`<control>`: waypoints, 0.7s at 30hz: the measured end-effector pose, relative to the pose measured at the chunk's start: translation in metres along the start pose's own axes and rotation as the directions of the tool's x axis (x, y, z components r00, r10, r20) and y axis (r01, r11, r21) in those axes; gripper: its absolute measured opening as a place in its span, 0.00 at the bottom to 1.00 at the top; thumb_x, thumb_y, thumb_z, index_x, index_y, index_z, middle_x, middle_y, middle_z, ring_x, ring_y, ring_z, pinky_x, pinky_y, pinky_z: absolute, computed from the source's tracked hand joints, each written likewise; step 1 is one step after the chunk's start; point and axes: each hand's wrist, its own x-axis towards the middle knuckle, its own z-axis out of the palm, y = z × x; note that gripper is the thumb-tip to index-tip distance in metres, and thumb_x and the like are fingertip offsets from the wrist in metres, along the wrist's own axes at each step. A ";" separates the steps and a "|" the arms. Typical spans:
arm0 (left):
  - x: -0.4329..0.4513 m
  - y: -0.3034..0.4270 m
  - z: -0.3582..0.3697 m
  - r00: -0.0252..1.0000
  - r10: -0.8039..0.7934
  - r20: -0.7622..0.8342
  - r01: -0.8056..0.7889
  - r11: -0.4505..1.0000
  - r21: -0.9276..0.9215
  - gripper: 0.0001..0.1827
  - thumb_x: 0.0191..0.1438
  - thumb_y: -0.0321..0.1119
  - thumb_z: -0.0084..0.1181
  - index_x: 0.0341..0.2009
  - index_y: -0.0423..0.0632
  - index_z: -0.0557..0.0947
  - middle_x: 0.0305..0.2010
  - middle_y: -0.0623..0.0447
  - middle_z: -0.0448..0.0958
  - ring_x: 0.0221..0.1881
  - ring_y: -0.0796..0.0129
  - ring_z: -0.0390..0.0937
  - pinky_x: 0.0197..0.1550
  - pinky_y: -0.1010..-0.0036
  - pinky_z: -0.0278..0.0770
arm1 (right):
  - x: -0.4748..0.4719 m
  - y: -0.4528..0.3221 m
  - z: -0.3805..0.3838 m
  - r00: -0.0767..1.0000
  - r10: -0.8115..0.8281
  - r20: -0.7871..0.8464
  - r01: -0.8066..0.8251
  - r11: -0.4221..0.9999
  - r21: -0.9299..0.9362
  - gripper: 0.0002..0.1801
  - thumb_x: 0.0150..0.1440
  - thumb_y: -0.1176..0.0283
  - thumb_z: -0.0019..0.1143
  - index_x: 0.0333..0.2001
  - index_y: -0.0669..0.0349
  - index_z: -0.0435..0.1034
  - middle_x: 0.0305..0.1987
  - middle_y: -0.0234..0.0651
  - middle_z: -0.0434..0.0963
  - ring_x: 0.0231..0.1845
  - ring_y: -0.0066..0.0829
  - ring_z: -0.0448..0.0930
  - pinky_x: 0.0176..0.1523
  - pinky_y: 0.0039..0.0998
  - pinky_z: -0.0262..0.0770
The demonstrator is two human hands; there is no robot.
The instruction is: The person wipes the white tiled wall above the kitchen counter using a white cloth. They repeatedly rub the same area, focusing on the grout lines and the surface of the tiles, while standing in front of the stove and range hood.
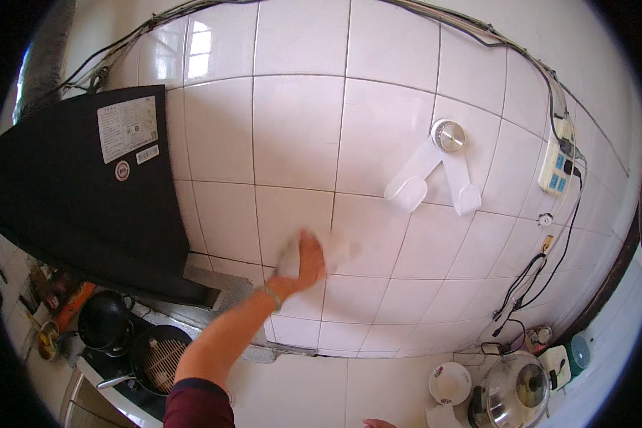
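My left hand (311,259), blurred, is raised before the white wall tiles (299,219), with a band around its wrist. A faint pale blur lies beside its fingers; whether it holds anything or touches the wall cannot be told. Only the fingertips of my right hand (379,423) show at the bottom edge, above the pale counter (299,385), and what they hold is hidden. Right of my left hand, a round metal-faced holder (450,137) with two white arms (459,182) is fixed to the tiles.
A black range hood (85,214) juts out at left, above a wok (104,321) and a pan with a slatted rack (163,361). At lower right stand a white bowl (450,383) and a lidded steel pot (516,393). A power strip (559,158) with cables hangs at right.
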 end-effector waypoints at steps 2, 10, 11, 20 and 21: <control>0.058 -0.056 -0.022 0.961 -0.160 -0.224 0.099 0.961 -0.260 0.26 0.45 0.40 0.55 0.51 0.45 0.77 0.53 0.42 0.70 0.61 0.42 0.58 0.67 0.40 0.42 | 0.001 0.000 -0.008 1.000 0.005 0.004 -0.004 0.999 -0.045 0.13 0.58 0.73 0.47 0.46 0.61 0.73 0.42 0.47 0.78 0.44 0.43 0.79 0.49 0.36 0.75; 0.153 -0.236 -0.036 0.493 -0.493 -0.716 0.344 0.867 -0.360 0.32 0.55 0.41 0.42 0.64 0.45 0.61 0.67 0.42 0.56 0.67 0.51 0.50 0.67 0.43 0.34 | 0.030 -0.004 -0.003 0.981 -0.147 -0.124 0.136 0.986 -0.095 0.12 0.59 0.72 0.46 0.45 0.60 0.74 0.39 0.43 0.79 0.42 0.43 0.79 0.48 0.37 0.75; 0.152 -0.253 -0.036 0.435 -0.552 -0.711 0.539 0.793 -0.285 0.33 0.57 0.44 0.38 0.66 0.45 0.58 0.69 0.42 0.53 0.69 0.50 0.48 0.67 0.43 0.33 | 0.031 0.001 -0.003 0.984 -0.130 -0.120 0.119 0.988 -0.094 0.13 0.59 0.72 0.46 0.45 0.60 0.73 0.40 0.44 0.79 0.43 0.44 0.79 0.49 0.37 0.75; 0.180 -0.198 -0.097 0.481 -0.662 -0.575 0.514 0.744 -0.427 0.32 0.60 0.46 0.36 0.68 0.50 0.56 0.71 0.47 0.51 0.73 0.52 0.39 0.70 0.48 0.31 | 0.027 0.063 0.028 0.999 0.028 -0.032 -0.028 0.999 -0.027 0.14 0.58 0.68 0.46 0.45 0.60 0.72 0.46 0.46 0.77 0.49 0.45 0.75 0.54 0.41 0.72; 0.177 -0.180 -0.092 0.563 -0.590 -0.578 0.433 0.807 -0.401 0.32 0.59 0.44 0.38 0.67 0.50 0.57 0.71 0.47 0.52 0.73 0.52 0.40 0.70 0.48 0.32 | 0.017 0.085 0.044 1.000 -0.019 -0.020 0.017 0.997 -0.079 0.15 0.58 0.66 0.46 0.46 0.60 0.72 0.50 0.45 0.76 0.53 0.45 0.74 0.55 0.41 0.70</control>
